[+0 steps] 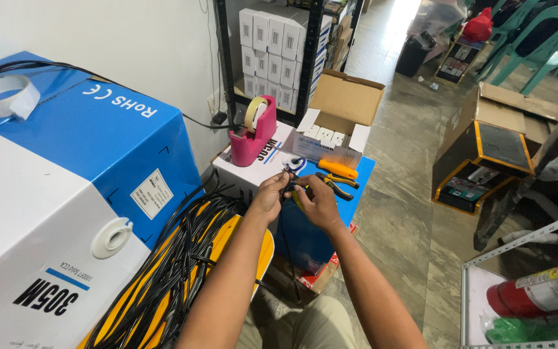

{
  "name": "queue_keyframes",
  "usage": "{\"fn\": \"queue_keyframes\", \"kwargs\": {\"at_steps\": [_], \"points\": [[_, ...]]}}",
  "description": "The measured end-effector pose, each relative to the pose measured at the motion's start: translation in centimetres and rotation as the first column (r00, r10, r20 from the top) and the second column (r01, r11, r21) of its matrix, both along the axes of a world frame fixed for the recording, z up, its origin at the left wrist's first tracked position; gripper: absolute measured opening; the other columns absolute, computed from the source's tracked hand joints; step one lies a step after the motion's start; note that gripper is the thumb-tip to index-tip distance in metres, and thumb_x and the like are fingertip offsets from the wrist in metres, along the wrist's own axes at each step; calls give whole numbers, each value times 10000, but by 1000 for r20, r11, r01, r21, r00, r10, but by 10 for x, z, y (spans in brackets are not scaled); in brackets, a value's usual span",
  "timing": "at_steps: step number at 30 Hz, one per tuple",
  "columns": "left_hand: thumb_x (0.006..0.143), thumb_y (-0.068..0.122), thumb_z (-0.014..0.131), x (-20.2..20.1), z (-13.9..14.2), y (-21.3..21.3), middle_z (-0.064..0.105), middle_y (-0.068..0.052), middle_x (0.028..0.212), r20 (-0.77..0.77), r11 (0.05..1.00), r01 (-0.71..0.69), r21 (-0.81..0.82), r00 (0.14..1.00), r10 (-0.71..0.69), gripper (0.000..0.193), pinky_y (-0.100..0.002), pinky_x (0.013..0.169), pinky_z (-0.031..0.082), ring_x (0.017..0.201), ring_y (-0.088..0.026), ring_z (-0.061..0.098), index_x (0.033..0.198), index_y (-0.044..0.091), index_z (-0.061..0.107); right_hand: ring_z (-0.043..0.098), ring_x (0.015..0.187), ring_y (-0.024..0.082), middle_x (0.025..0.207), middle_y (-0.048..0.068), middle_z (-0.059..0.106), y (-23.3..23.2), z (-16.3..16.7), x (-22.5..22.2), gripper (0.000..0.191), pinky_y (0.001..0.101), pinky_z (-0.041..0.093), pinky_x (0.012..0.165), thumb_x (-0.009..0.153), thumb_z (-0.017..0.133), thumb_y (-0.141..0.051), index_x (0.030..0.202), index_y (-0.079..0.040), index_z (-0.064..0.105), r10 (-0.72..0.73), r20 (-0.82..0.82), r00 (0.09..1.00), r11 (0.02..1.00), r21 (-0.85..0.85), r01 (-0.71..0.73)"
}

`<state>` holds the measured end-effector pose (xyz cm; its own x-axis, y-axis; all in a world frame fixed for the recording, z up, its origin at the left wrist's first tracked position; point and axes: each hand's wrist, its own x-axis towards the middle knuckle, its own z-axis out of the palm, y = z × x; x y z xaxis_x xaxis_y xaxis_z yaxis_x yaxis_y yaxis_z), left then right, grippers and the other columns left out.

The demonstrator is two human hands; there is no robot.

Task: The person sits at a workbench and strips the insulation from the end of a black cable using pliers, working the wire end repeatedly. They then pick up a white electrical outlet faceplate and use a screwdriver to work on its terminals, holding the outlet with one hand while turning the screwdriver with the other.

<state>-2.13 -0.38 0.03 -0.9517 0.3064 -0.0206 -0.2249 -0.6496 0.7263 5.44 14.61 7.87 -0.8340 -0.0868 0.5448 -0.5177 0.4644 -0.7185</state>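
Black cable (287, 189) is pinched by both closed hands, left hand (269, 197) and right hand (318, 201), over the box's (253, 169) near edge, its end seemingly unfinished, with orange-handled pliers (336, 171) lying unused.

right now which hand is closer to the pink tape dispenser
Left. The left hand sits just below and slightly right of the pink tape dispenser. The right hand is farther right, closer to the orange-handled pliers.
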Motion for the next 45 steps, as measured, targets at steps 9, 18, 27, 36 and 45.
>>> {"fn": "queue_keyframes", "kwargs": {"at_steps": [9,18,27,36,45], "points": [[1026,214,626,1,1,2,669,-8,927,-13,996,-68,56,998,69,185,-232,623,435,764,-98,576,1094,48,671,586,600,117,885,63,701,-2,0,1,126,271,473,558,910,718,-81,1013,-22,674,3,10,1000,1000,-19,-2],[989,287,661,18,27,2,681,9,936,-181,912,-122,-392,982,54,312,-216,565,444,748,-56,559,1187,59,743,534,616,114,856,52,665,11,-26,-20,153,282,440,547,967,710,-149,956,-4,661,52,236,970,966,-258,11],[929,226,762,19,23,-1,737,-22,911,-237,905,-32,-424,968,-77,280,-214,578,457,734,-67,603,1093,0,776,577,748,71,1020,45,707,30,-32,-30,245,249,522,677,1029,621,-203,1194,-31,675,274,259,926,861,-496,-116],[891,171,802,22,27,-4,737,-16,886,-252,920,-44,-389,966,-60,216,-210,607,463,741,-60,621,1042,35,730,620,706,98,1012,53,708,26,-30,-26,152,264,564,614,957,705,-135,1069,-32,702,200,246,948,835,-549,-33],[883,184,806,18,26,-7,688,8,843,-207,935,-64,-350,978,-10,191,-221,607,475,727,-71,615,997,64,710,624,744,67,1035,36,687,21,-19,-17,153,250,561,598,895,763,-112,1016,-22,739,90,191,977,879,-477,12]]}}
